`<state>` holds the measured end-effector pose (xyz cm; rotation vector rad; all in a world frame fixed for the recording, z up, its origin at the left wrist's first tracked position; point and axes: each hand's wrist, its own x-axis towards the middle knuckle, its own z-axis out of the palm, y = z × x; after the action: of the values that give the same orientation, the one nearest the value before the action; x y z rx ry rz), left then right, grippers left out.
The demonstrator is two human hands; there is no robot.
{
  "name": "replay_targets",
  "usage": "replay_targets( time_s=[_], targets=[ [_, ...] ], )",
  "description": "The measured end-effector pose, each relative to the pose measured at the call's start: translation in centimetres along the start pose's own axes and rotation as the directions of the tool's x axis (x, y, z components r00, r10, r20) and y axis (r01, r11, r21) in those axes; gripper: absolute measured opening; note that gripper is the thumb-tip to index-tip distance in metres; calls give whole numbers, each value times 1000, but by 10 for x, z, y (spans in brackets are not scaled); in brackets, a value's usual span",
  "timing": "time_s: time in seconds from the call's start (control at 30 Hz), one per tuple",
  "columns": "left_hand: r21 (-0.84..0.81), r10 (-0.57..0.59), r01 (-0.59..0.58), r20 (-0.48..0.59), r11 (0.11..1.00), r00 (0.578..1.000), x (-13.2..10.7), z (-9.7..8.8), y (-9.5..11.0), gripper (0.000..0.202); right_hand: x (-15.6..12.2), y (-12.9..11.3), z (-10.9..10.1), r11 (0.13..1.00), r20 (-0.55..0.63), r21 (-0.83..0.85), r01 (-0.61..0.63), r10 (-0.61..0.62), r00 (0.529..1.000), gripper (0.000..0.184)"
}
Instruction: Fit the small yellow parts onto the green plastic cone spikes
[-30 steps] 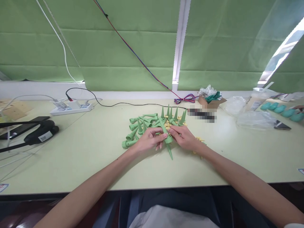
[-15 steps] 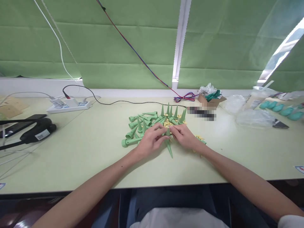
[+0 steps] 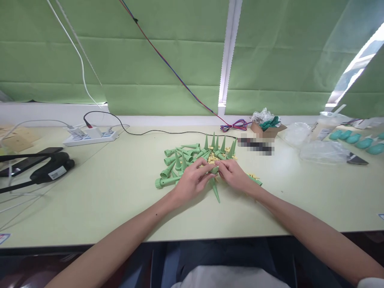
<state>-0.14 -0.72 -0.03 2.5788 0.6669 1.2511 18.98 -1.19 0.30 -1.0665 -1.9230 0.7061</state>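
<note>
My left hand is closed, its thumb and fingers gripping a green plastic spike piece. My right hand meets it from the other side with a pinch at the piece's end; whether a small part sits in that pinch is hidden by the fingers. Just below both hands, a green cone spike points toward me. Behind and left of them lies a pile of green spikes, some upright on their caps, others on their sides. Small yellow plastic parts are heaped just beyond my fingertips.
More green and yellow pieces lie by my right wrist. At the left are a power strip and a black strapped device. A cardboard box, a cup and plastic bags stand at the back right.
The held green piece has tipped from pointing upward to lying more level between my hands. The whole view has shifted slightly, while both hands stay together in the same place.
</note>
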Motion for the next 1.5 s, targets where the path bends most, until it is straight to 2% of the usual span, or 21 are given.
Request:
replay_targets(
  time_s=[0.1, 0.23, 0.33, 0.43, 0.67, 0.8, 0.97, 1.07, 1.13, 1.2, 1.27, 1.33, 1.4, 1.5],
  targets=[
    [-66, -92, 91, -13, 994, 996, 3, -1, 5, 10, 0, -2, 1, 1000, -30, -12, 18, -18, 999, 46],
    [-152, -240, 237, 0, 959, 971, 5, -1, 9, 20, -2, -3, 1, 999, -48, -6, 44, -45, 998, 44],
    [-260, -377, 375, 45, 890, 925, 5, -1, 8, 24, -3, -2, 1, 999, -61, -12, 52, -52, 997, 44],
    [-394, -468, 494, 167, 775, 868, 6, -1, 7, 32, -3, 0, 1, 997, -59, -37, 66, -68, 996, 42],
    [-530, -507, 625, 369, 574, 779, 13, -8, 9, 36, -4, 4, 0, 980, -41, -126, 153, -159, 986, 37],
    [-628, -483, 641, 436, 441, 759, 12, -8, 7, 33, -4, 3, -2, 971, -31, -143, 193, -199, 979, 37],
    [-733, -497, 648, 492, 207, 715, 12, -6, 7, 32, -4, 3, -4, 956, -21, -153, 250, -256, 967, 37],
    [-743, -488, 656, 526, 136, 697, 13, -6, 8, 32, -3, 2, -4, 947, -18, -157, 279, -285, 958, 38],
    [-742, -482, 658, 533, 128, 695, 13, -6, 7, 32, -3, 2, -4, 943, -23, -155, 294, -301, 953, 37],
    [-738, -483, 656, 522, 157, 703, 12, -5, 7, 32, -3, 2, -4, 943, -33, -152, 295, -303, 952, 37],
    [-717, -489, 653, 490, 244, 721, 12, -6, 8, 34, -2, 3, -3, 945, -40, -154, 288, -298, 954, 36],
    [-662, -500, 652, 450, 369, 740, 12, -7, 9, 34, -2, 5, -2, 947, -38, -161, 279, -288, 957, 36],
    [-582, -518, 661, 422, 474, 744, 13, -9, 11, 36, -1, 6, -2, 947, -28, -173, 271, -279, 960, 36],
    [-509, -530, 658, 393, 555, 752, 14, -10, 12, 37, -1, 7, -2, 946, -17, -189, 263, -271, 962, 36]
  ],
)
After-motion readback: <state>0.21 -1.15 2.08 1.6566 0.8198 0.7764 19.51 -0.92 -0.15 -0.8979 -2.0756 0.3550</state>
